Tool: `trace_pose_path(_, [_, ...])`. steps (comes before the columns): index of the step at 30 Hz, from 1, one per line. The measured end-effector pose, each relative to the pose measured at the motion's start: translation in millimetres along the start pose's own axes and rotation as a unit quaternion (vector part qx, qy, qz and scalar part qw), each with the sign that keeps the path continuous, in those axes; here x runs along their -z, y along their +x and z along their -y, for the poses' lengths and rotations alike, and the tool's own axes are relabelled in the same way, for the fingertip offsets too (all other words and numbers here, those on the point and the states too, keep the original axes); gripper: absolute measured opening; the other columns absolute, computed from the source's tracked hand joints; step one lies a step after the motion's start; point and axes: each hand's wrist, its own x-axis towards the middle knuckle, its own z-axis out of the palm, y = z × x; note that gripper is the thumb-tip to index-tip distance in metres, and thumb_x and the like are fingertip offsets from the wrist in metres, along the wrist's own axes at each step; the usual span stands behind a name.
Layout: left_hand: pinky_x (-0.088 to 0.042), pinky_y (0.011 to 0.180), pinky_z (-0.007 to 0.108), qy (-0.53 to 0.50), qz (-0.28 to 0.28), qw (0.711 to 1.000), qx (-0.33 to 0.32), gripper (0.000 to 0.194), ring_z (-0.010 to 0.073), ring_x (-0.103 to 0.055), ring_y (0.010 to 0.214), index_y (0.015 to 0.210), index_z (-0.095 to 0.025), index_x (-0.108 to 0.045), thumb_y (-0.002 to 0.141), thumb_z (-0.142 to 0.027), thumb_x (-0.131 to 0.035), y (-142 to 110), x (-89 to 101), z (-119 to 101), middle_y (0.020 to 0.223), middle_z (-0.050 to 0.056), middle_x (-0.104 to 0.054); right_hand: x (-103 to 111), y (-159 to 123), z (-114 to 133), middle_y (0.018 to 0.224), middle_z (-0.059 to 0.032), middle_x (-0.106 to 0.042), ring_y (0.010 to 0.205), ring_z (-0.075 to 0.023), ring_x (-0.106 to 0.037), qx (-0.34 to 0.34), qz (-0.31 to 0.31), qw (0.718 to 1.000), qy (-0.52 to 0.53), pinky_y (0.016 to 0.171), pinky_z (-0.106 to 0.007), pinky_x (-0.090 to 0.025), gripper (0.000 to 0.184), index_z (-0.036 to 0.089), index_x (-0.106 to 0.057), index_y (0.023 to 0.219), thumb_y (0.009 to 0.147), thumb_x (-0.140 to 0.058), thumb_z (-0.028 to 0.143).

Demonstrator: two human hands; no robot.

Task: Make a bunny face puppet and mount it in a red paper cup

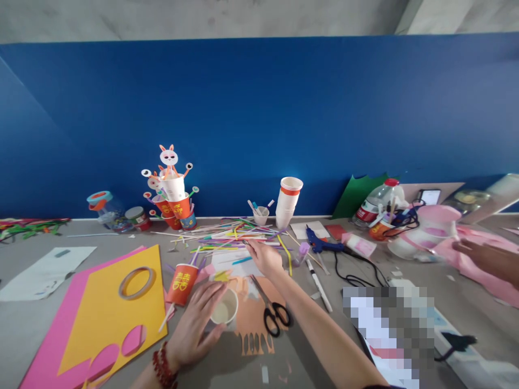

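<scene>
My left hand [197, 324], with a red bead bracelet on the wrist, is wrapped around a white paper cup [225, 312] that stands upright on an orange paper cut-out [253, 324]. My right hand [264, 255] reaches forward to the pile of coloured straws [231, 236], with its fingers closed on the pile; what they pinch is too small to make out. Black-handled scissors [271, 309] lie just right of the cup, beside my right forearm. A red cup [182, 283] with a straw stands left of the white cup.
Yellow and pink card sheets [109, 313] with a tape ring [137, 282] lie at left. A stack of paper cups [287, 201], decorated cups [174, 202], a blue glue gun [318, 243] and a bottle [379, 202] line the back. Another person's hand [486, 259] rests on pink material at right.
</scene>
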Motion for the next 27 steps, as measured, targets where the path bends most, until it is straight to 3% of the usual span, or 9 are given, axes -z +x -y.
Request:
trace_pose_path(7, [-0.034, 0.113, 0.049, -0.002, -0.006, 1.000, -0.007, 0.063, 0.0316, -0.034, 0.139, 0.153, -0.021, -0.024, 0.094, -0.032, -0.045, 0.9, 0.3, -0.2, 0.151, 0.011, -0.040, -5.1, 7.1, -6.2, 0.093, -0.0058, -0.073, 0.077, -0.0214, -0.068, -0.015, 0.010, 1.000, 0.018, 0.062, -0.025, -0.042, 0.028, 0.026, -0.059, 0.120, 0.100, -0.041, 0.034])
trace_pose_path(16, [-0.033, 0.114, 0.048, 0.006, -0.002, 1.000, -0.005, 0.064, 0.0313, -0.032, 0.141, 0.153, -0.020, -0.023, 0.094, -0.032, -0.046, -0.7, -1.3, 0.7, 0.152, 0.011, -0.038, -1.9, 5.6, -11.6, 0.088, -0.0041, -0.072, 0.078, -0.0202, -0.066, -0.016, 0.004, 0.996, 0.083, 0.062, -0.026, -0.040, 0.029, 0.024, -0.066, 0.102, 0.100, -0.040, 0.038])
trace_pose_path(27, [-0.033, 0.114, 0.049, 0.014, -0.004, 1.000, -0.015, 0.063, 0.0311, -0.032, 0.141, 0.152, -0.019, -0.023, 0.095, -0.032, -0.045, 0.2, -1.1, 0.8, 0.152, 0.012, -0.038, -2.2, 8.6, -15.5, 0.080, -0.0052, -0.070, 0.072, -0.0182, -0.064, -0.019, 0.014, 0.991, 0.134, 0.059, -0.027, -0.035, 0.029, 0.023, -0.065, 0.093, 0.097, -0.041, 0.038])
